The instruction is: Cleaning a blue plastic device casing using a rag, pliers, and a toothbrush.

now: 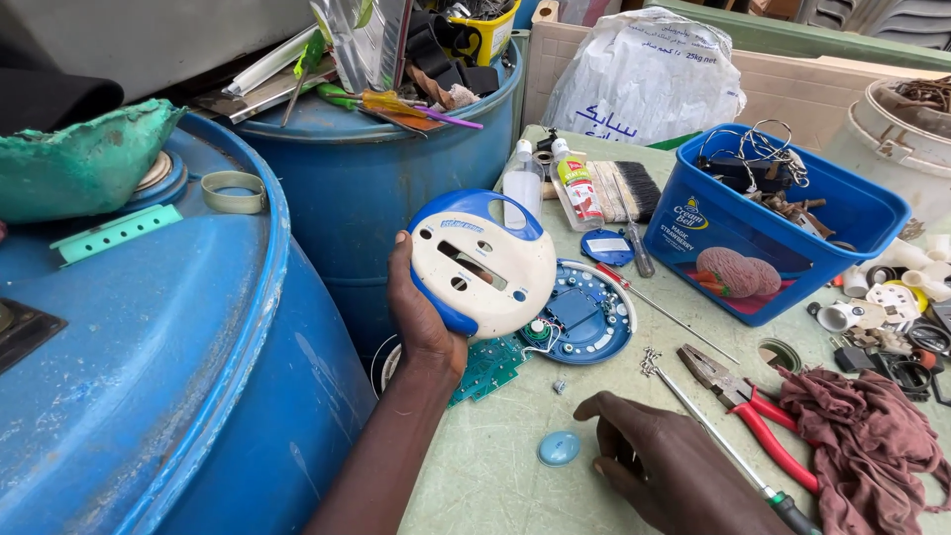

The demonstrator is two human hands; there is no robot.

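Two bare hands work over a dismantled round gadget on a cluttered green bench [495,466]. The left hand [421,317] has its grip clamped on the cream-and-blue front shell [480,263], holding it tilted up off the bench with its slotted inner face toward the camera. The right hand [659,466] rests knuckles-up on the bench with fingers curled under; whether its grip has closed on anything cannot be told. Just beside it lie a small blue cap [559,448] and a long screwdriver [728,451].

The work appears to be at the opened-up stage: the blue back half [584,317] lies flat just behind the shell, wires showing, with a green circuit board [490,367] partly under the wrist. Any next move would call for a steady hold on the shell and care for the thin wires and a loose screw [560,386].

Crowding the space are red-handled pliers [748,401], a maroon rag [867,441], a blue tub [783,233] of metal odds and ends, a paintbrush [624,188], two small bottles [550,183] and a white sack [644,79]. Blue drums [198,376] hem in the left edge, leaving little elbow room.
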